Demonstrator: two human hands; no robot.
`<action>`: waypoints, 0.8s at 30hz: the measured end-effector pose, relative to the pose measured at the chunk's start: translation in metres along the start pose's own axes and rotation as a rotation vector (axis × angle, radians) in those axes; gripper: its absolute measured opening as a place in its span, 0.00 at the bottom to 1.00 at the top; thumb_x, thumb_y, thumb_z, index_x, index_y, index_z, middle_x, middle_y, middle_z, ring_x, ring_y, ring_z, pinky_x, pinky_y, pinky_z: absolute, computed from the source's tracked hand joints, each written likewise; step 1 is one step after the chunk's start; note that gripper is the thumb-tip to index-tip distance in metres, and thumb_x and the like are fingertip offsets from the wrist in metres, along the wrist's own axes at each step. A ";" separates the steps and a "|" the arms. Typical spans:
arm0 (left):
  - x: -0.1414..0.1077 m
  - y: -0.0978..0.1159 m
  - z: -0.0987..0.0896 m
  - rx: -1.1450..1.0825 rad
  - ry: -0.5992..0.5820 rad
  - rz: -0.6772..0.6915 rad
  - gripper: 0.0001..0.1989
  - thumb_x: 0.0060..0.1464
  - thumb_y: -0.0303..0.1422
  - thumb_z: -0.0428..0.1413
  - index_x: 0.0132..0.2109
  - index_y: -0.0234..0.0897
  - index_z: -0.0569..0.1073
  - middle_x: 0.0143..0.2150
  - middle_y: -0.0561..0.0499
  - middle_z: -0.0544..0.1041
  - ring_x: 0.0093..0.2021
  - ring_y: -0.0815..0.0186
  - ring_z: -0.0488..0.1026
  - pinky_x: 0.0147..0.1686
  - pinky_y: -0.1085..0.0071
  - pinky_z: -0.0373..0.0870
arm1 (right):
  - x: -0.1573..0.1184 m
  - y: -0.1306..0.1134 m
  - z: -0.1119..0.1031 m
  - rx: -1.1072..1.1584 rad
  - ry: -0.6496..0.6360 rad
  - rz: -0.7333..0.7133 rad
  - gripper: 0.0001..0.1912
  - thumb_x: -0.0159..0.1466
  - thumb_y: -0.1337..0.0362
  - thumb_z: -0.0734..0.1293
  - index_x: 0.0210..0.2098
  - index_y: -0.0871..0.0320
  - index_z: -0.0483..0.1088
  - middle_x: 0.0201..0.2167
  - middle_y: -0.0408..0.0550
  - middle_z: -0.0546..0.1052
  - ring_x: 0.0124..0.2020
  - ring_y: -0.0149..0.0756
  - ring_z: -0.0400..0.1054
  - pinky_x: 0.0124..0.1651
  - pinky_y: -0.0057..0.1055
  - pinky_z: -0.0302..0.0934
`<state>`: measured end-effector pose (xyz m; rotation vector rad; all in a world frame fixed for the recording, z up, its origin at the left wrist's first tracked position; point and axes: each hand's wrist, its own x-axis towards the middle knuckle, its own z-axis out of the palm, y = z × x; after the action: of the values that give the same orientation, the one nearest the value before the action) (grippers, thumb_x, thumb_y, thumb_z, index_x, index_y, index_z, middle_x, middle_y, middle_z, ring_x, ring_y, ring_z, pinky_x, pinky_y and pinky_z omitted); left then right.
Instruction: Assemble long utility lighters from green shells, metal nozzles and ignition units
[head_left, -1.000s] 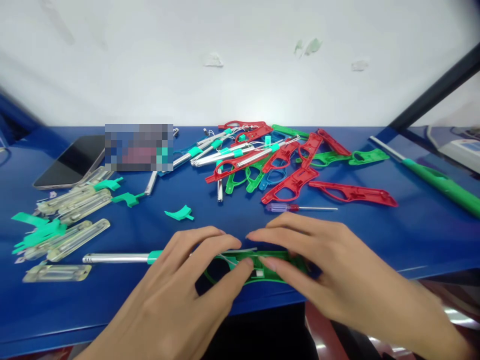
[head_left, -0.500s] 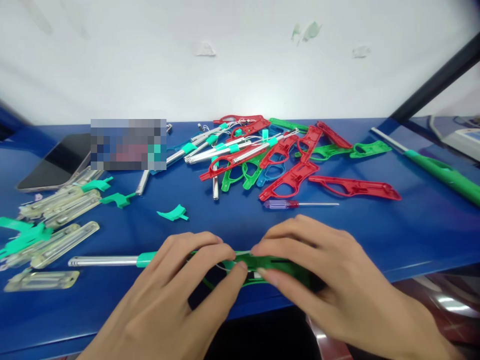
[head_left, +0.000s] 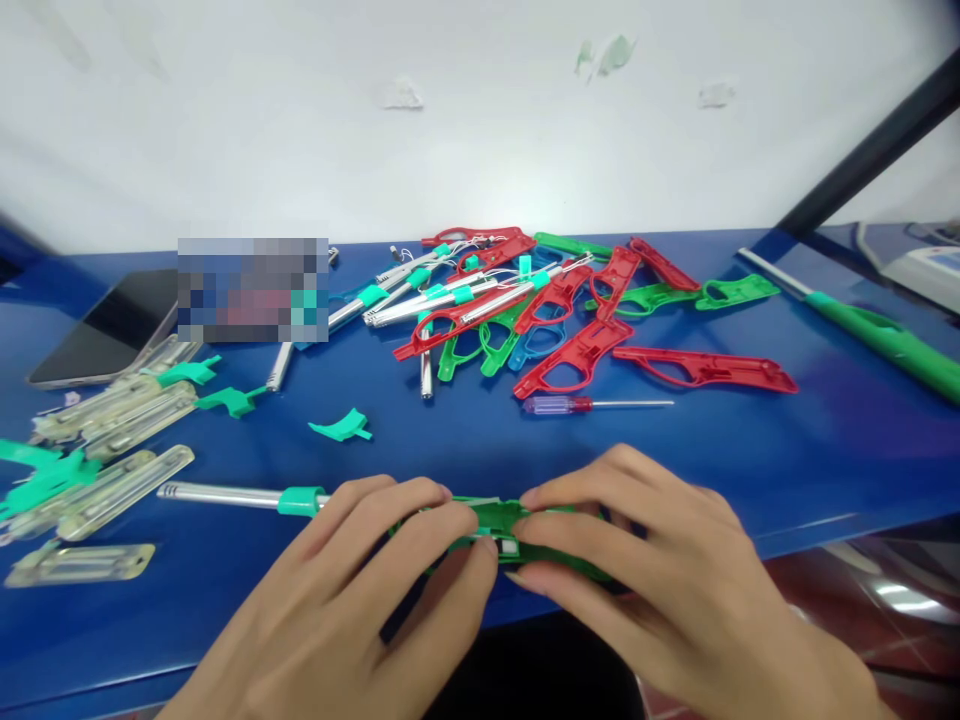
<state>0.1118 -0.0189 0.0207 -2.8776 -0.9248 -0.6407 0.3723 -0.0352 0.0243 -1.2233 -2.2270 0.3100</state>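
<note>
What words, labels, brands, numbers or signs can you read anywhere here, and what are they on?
No text can be read.
White device with a blue panel, right edge: any marking is too small and blurred.
Black-screened phone: screen dark, no lettering visible.
Screwdriver with purple and red handle: nothing legible.
Green plastic casing: no lettering on the part that shows.

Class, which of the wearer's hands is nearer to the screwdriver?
Right. The right hand is just this side of the screwdriver; the left hand is farther off, toward the left.
</note>
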 end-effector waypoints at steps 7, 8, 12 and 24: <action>0.000 -0.002 0.000 -0.003 0.001 0.012 0.22 0.67 0.20 0.47 0.60 0.44 0.74 0.56 0.54 0.77 0.62 0.61 0.66 0.72 0.64 0.49 | 0.000 0.000 0.002 -0.026 0.015 -0.027 0.05 0.74 0.57 0.71 0.47 0.47 0.76 0.44 0.35 0.82 0.43 0.34 0.71 0.41 0.33 0.65; 0.000 -0.001 -0.001 -0.007 0.007 0.003 0.22 0.67 0.20 0.47 0.60 0.44 0.74 0.56 0.54 0.76 0.62 0.62 0.66 0.72 0.64 0.49 | 0.000 0.000 0.002 -0.029 0.018 -0.034 0.05 0.74 0.57 0.71 0.48 0.47 0.76 0.44 0.35 0.82 0.42 0.34 0.71 0.40 0.33 0.65; 0.002 0.000 -0.003 -0.023 0.003 0.000 0.22 0.68 0.19 0.47 0.58 0.44 0.74 0.56 0.54 0.76 0.62 0.62 0.66 0.70 0.66 0.51 | -0.001 0.000 0.002 -0.027 0.027 -0.047 0.04 0.74 0.58 0.70 0.46 0.48 0.77 0.43 0.36 0.82 0.41 0.34 0.71 0.39 0.33 0.64; 0.005 0.001 -0.002 0.179 0.005 0.134 0.21 0.68 0.18 0.40 0.57 0.36 0.72 0.56 0.45 0.70 0.62 0.54 0.65 0.65 0.55 0.56 | 0.000 0.001 0.004 -0.039 0.041 -0.038 0.04 0.74 0.58 0.70 0.47 0.47 0.76 0.43 0.36 0.82 0.41 0.35 0.71 0.39 0.34 0.64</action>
<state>0.1154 -0.0174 0.0248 -2.7485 -0.7397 -0.5242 0.3704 -0.0344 0.0207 -1.1960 -2.2278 0.2258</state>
